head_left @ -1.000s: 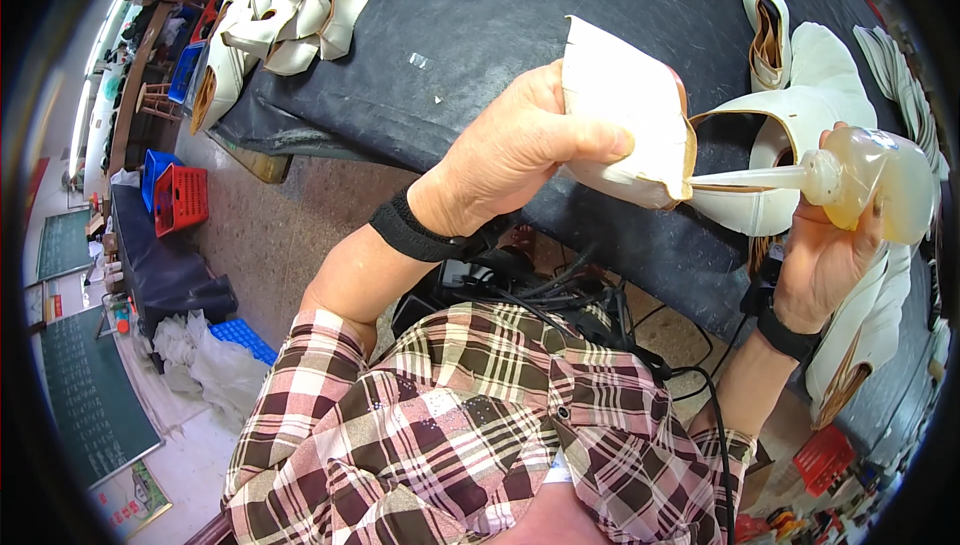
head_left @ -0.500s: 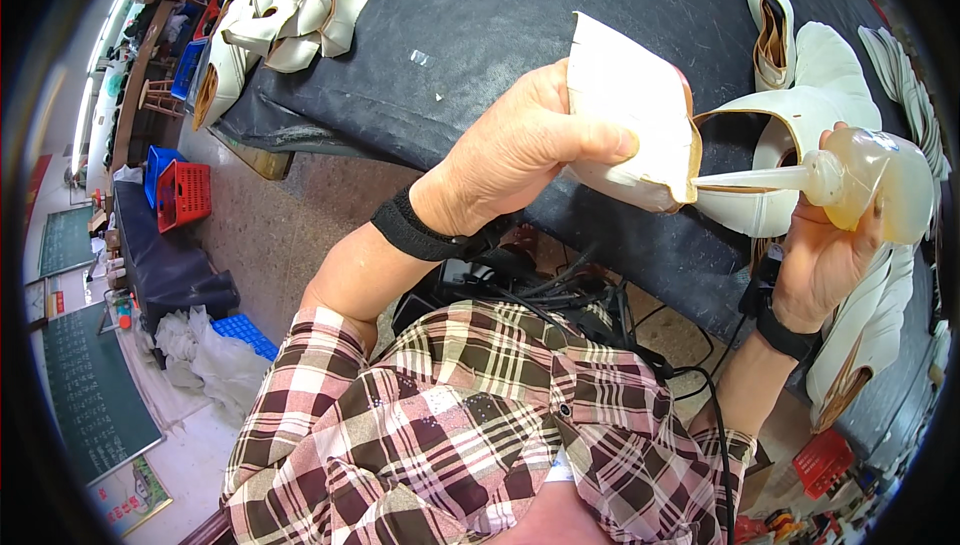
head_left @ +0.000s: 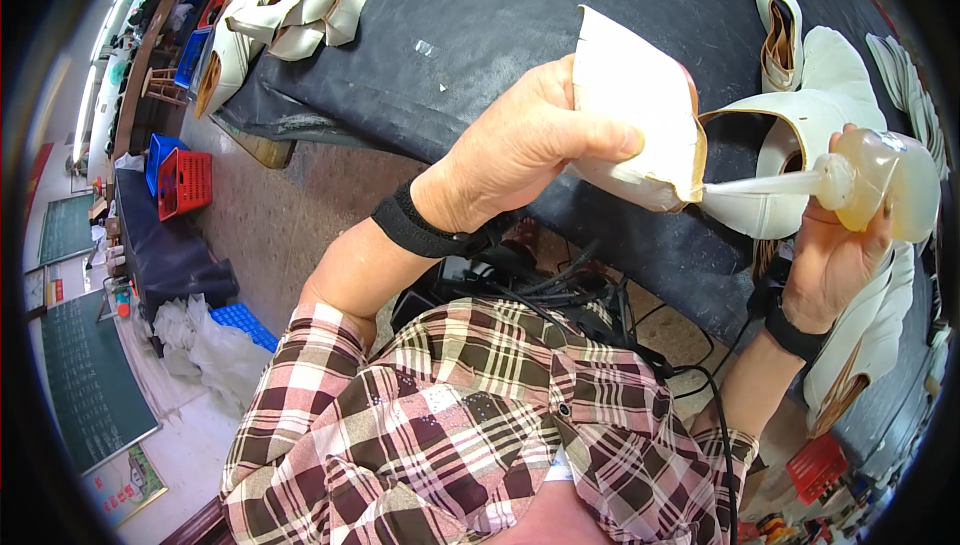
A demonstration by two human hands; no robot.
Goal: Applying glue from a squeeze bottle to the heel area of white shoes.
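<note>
My left hand pinches a white leather shoe upper between thumb and fingers, holding it up above the black table. Tan lining shows along the upper's right edge. In my right hand is a translucent squeeze bottle with yellowish liquid, tipped on its side. Its long pale nozzle points left, with the tip at or very close to the upper's lower right edge; whether it touches I cannot tell. Behind the bottle lie more white shoe uppers on the table.
A heap of white uppers covers the far left of the black-covered table. More uppers lie at the right edge. Black cables hang below the table's edge. Red and blue baskets stand left, beside a dark green board.
My right hand and the bottle have shifted slightly right and down. The upper in my left hand has moved a little to the right; both grips are the same.
</note>
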